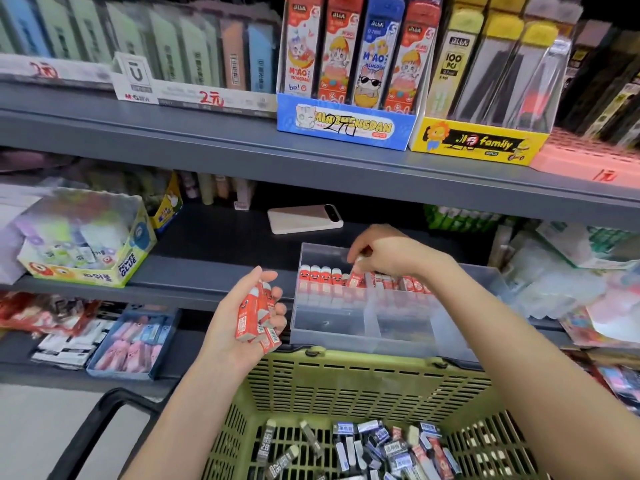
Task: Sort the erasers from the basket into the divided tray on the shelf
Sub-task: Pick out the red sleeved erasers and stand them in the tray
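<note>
Red erasers (257, 314) in left hand (227, 318), right hand (388, 252) seemingly pinching another eraser (357, 278)

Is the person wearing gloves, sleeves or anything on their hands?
No. The left hand and the right hand are bare, with no gloves and no rings that show. No sleeve, watch or bracelet shows anywhere up to the picture's edge.

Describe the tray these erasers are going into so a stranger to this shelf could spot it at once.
Find the green basket at the bottom; just beyond its far rim, on the grey shelf, sits the clear divided tray. Unlike the printed cardboard Power Glue box to its left, it is see-through, with red erasers standing in a row along its back.
</note>
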Demonstrator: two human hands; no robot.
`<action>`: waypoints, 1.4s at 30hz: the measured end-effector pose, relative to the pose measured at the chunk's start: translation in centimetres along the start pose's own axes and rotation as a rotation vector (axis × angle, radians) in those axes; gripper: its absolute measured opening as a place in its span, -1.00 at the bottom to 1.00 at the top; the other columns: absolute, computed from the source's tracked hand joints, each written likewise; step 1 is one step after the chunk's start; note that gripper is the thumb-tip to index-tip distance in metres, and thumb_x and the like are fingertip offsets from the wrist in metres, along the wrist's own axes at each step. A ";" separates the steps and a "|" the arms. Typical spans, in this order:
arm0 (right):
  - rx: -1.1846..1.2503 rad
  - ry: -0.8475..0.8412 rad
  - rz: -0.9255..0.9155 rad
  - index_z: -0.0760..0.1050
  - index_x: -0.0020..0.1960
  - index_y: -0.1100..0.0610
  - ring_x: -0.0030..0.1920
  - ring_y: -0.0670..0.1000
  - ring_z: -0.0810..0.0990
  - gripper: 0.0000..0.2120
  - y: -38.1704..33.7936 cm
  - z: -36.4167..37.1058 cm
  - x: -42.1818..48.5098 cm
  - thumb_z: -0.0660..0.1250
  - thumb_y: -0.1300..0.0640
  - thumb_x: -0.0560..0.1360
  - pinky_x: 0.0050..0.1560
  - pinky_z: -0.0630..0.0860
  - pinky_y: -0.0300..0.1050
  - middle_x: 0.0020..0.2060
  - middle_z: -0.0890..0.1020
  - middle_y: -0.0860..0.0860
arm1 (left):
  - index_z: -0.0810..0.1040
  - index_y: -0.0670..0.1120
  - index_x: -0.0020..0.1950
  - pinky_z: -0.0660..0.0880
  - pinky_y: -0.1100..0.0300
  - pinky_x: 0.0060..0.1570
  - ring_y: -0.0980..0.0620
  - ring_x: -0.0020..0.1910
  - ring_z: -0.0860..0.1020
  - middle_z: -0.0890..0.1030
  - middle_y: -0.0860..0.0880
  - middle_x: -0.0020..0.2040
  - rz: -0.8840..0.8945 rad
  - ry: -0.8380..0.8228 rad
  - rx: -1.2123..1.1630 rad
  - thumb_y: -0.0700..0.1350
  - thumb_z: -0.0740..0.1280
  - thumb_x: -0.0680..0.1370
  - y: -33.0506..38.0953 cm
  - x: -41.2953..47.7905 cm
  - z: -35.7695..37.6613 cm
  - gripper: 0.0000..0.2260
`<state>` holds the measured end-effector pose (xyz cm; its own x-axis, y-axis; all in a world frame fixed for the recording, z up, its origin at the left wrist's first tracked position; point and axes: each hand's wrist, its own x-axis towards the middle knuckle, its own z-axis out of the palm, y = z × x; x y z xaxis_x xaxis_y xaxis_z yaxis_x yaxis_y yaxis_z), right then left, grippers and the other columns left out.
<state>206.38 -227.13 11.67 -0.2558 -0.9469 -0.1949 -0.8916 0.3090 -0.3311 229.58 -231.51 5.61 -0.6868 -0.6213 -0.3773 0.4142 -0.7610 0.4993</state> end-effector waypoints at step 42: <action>0.932 0.270 0.274 0.63 -0.23 0.27 -0.54 -0.19 0.43 -0.92 -5.3 2.5 -3.4 0.44 0.25 0.39 -0.52 0.32 -0.39 -0.49 0.58 0.00 | 0.56 -0.18 -0.08 0.51 0.18 -0.44 -0.01 -0.44 0.52 0.52 -0.10 -0.32 0.151 0.170 -0.045 -0.11 0.31 0.53 0.0 0.4 -0.5 -0.86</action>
<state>212.93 -225.36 11.83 -0.5868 -0.7859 -0.1950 -0.1713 0.3559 -0.9187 229.61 -231.89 5.05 -0.5060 -0.7486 -0.4285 0.5337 -0.6620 0.5262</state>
